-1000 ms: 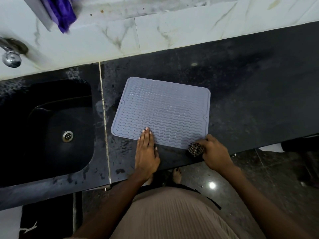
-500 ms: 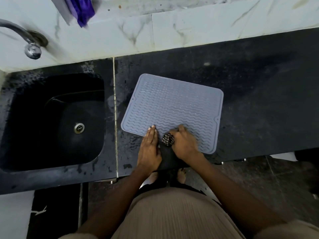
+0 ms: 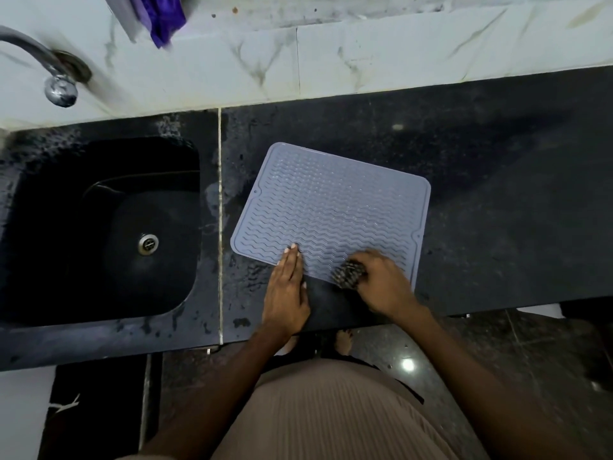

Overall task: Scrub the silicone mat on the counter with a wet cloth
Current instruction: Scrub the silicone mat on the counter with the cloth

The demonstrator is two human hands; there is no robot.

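At frame centre, the left hand (image 3: pixel 288 290) is lying flat, pinning the mat (image 3: pixel 331 210) on the table (image 3: pixel 497 194); the right hand (image 3: pixel 381 287) is clutching the cloth (image 3: pixel 348 276). Light pinning could be letting the mat skid.

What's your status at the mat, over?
Left hand flat, pressing the mat's near edge. Right hand grips the cloth on the mat's near right part. Nothing in the way on the counter.
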